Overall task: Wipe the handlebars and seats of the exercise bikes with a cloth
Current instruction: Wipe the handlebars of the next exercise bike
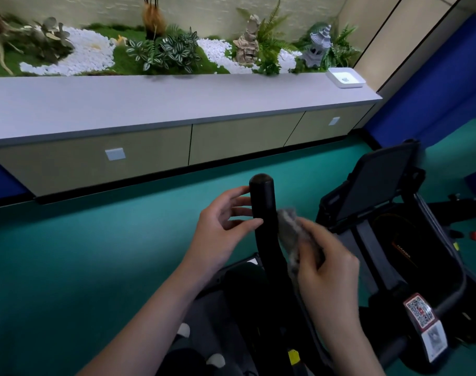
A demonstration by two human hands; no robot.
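Observation:
A black handlebar grip (262,202) of the exercise bike rises upright in the lower middle of the head view. My left hand (223,226) is beside its left side, fingers loosely spread, fingertips touching the grip. My right hand (326,264) grips a grey cloth (288,226) and presses it against the grip's right side; the cloth is blurred. The bike's black console screen (378,185) stands to the right, and the frame with a QR sticker (420,310) runs below it. No seat is in view.
A long low cabinet with a grey top (150,104) runs across behind the bike, backed by a planter of white pebbles and plants (163,50). A white tray (345,77) sits at its right end. Teal floor (82,253) lies to the left; blue panels stand at the right.

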